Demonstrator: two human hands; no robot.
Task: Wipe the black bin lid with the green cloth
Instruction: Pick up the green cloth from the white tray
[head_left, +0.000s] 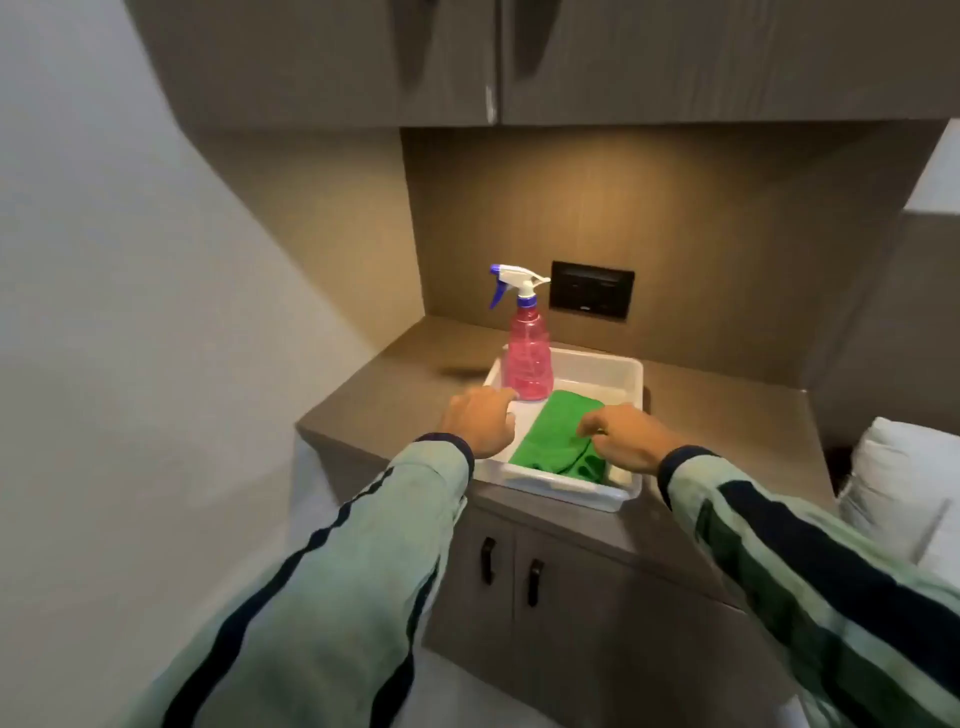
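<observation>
1. One cloth (558, 434), green and loosely folded, lies in the white tray (597, 370), under and just ahead of the right hand (626, 439).
2. Right hand: fingers curled down onto the cloth's near right edge, seemingly pinching a fold. How firm the pinch is cannot be told, since the fingertips are partly hidden by the knuckles. That grip would suit lifting the cloth clear of the tray.
3. Left hand (480, 422): it sits over the tray's left rim, fingers loosely bent and closed on nothing visible. Its fingertips are just short of the bottle (529, 358). My guess is that it steadies the tray or reaches for the spray.
4. Both hands are apart, with the cloth between them.
5. Beyond the left hand the pink spray bottle stands upright in the tray's far left corner, probably kept with the cloth as one cleaning kit.
6. Under both hands, the tray rests on the bench (727, 410), close to its near edge.
7. No black bin lid is in view, so wiping has not begun; this looks like the fetching step.
</observation>
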